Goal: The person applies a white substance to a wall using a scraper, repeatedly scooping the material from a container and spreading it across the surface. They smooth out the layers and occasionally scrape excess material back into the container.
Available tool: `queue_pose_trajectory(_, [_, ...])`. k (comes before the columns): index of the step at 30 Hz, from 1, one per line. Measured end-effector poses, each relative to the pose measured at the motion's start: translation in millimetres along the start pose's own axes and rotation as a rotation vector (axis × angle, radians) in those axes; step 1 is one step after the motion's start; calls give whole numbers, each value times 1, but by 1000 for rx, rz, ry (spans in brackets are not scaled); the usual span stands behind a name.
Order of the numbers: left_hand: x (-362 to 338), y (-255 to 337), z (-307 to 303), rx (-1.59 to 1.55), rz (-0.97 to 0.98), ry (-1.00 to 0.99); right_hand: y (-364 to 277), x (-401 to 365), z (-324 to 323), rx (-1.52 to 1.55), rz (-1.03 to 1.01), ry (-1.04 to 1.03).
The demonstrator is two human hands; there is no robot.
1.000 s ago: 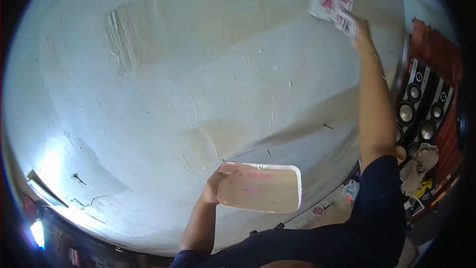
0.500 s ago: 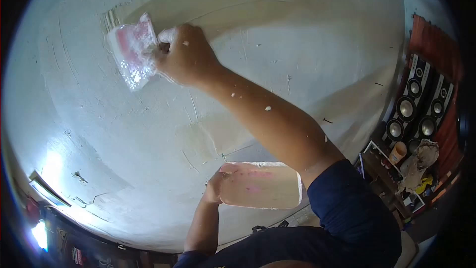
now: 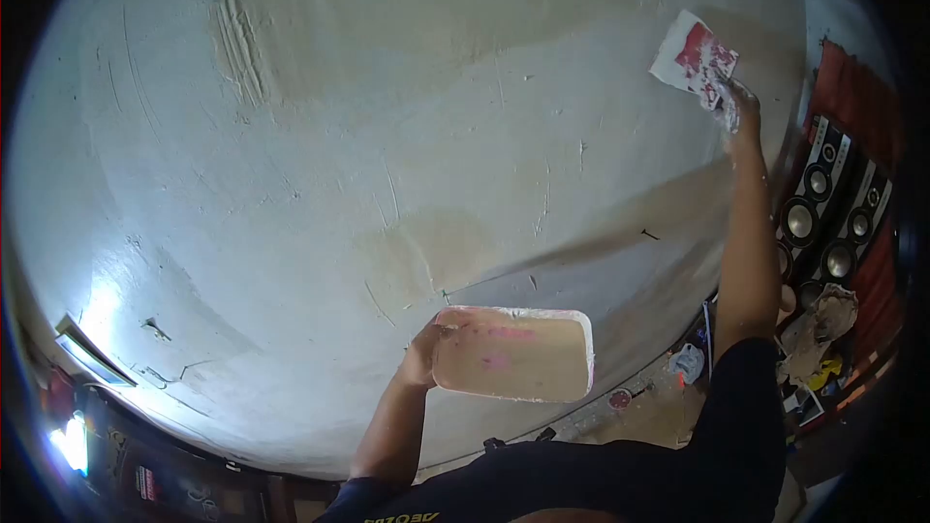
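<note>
My right hand (image 3: 736, 105), its fingers smeared white, is closed on a red and white putty spreader (image 3: 690, 50) at the upper right of the wall. Paste streaks cover part of the spreader's face. Low in the middle, my left hand (image 3: 422, 353) grips the left end of a shallow rectangular tray (image 3: 589, 356) with a white-crusted rim and pinkish smears inside. The pale wall (image 3: 320, 165) carries a broad damp-looking patch (image 3: 387, 24) across its upper part. Thick ridges of paste (image 3: 239, 48) stand at that patch's left end.
A nail (image 3: 649, 233) sticks out of the wall at right. Tall speakers (image 3: 799, 220) and a red curtain (image 3: 852, 102) are along the right side. A plastic bag (image 3: 687, 361) and a small round container (image 3: 620, 398) lie below. A bright light (image 3: 73, 444) shines at lower left.
My right hand has swept with the spreader from the upper left to the far upper right, uncovering the paste ridges. My left hand still holds the tray in nearly the same place.
</note>
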State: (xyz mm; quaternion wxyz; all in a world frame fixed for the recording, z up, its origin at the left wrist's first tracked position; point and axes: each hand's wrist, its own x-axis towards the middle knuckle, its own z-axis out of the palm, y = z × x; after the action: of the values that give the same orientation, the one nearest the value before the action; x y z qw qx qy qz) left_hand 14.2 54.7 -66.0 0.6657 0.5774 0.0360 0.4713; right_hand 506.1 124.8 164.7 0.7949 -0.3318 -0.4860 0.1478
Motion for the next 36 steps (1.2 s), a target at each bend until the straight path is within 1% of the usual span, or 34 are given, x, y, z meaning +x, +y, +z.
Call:
queue_pose_trajectory(1, [-2,-10,-12,38,-82,82,-7,-17,27,36,-4,-53])
queue_pose_trajectory(2, [-5,-18,-21,77,-166,161,-8,-33,52,84,-81,-151])
queue_pose_trajectory(3, [-8,-25,-27,73,-171,163,-21,-57,86,133,-56,-200])
queue_pose_trajectory(4, [-10,-30,-32,136,-160,186,-26,-82,126,304,-79,-302])
queue_pose_trajectory(5, [-12,-33,-33,200,-149,210,-31,-103,162,219,-34,-342])
queue_pose_trajectory(6, [-14,-31,-27,197,-152,213,-51,-132,197,111,-117,-403])
queue_pose_trajectory(7, [-14,-24,-18,156,-130,185,-11,-137,237,167,-279,-383])
queue_pose_trajectory(8, [-14,-21,-12,116,-106,157,-35,-160,258,-44,-409,-457])
queue_pose_trajectory(9, [-18,-22,-13,116,-107,158,-55,-178,271,-256,-410,-539])
queue_pose_trajectory(10, [-24,-23,-17,160,-108,183,-51,-188,291,-102,-430,-529])
queue_pose_trajectory(11, [-26,-24,-18,205,-107,207,-49,-191,299,-147,-397,-545])
queue_pose_trajectory(12, [-21,-6,1,-441,-250,328,-38,-184,296,-188,-501,-454])
queue_pose_trajectory(13, [-26,-8,-3,-441,-249,329,-31,-175,291,-230,-602,-363])
queue_pose_trajectory(14, [-34,-14,-10,-187,-185,304,-28,-161,272,-204,-476,-385])
queue_pose_trajectory(15, [-40,-18,-17,66,-119,276,-29,-148,244,-315,-170,-452])
queue_pose_trajectory(16, [-43,-16,-23,359,7,148,-36,-143,217,-299,-62,-333])
queue_pose_trajectory(17, [-45,-17,-27,358,8,155,29,-103,185,-55,-214,-273])
queue_pose_trajectory(18, [-47,-19,-31,229,-67,221,22,-97,148,-109,-198,-257])
queue_pose_trajectory(19, [-48,-20,-33,98,-142,285,47,-78,108,128,31,-224])
queue_pose_trajectory(21, [-42,-11,-22,98,-128,266,51,-76,50,81,65,-78])
queue_pose_trajectory(23, [-37,-2,-11,-116,-141,303,30,-102,38,128,80,43])
queue_pose_trajectory(26, [-33,-12,-17,-132,-176,325,-3,-156,46,127,116,10])
queue_pose_trajectory(27, [-30,-14,-18,-126,-176,328,5,-169,42,64,111,-25])
queue_pose_trajectory(28, [-27,-11,-13,-79,-154,277,-7,-189,51,6,69,-143])
queue_pose_trajectory(29, [-27,-14,-12,-82,-153,277,-7,-210,51,-228,41,-214])
queue_pose_trajectory(30, [-24,-16,-11,-59,-146,289,-28,-237,66,-161,165,-405])
queue_pose_trajectory(31, [-19,-16,-12,-38,-133,300,-40,-250,86,-341,-230,-609])
queue_pose_trajectory(32, [-13,-12,-4,-75,-106,233,-40,-257,84,-468,-415,-833])
queue_pose_trajectory(33, [-8,-14,-3,-75,-96,229,-52,-269,93,-461,-187,-993])
queue_pose_trajectory(34, [-4,-16,-1,-58,-125,248,-58,-275,99,-566,-259,-1106])
queue_pose_trajectory(35, [-2,-16,0,-41,-156,267,-53,-283,105,-623,-316,-1145])
queue_pose_trajectory(36, [-1,-10,4,96,-68,185,-49,-285,106,-740,-351,-1206])
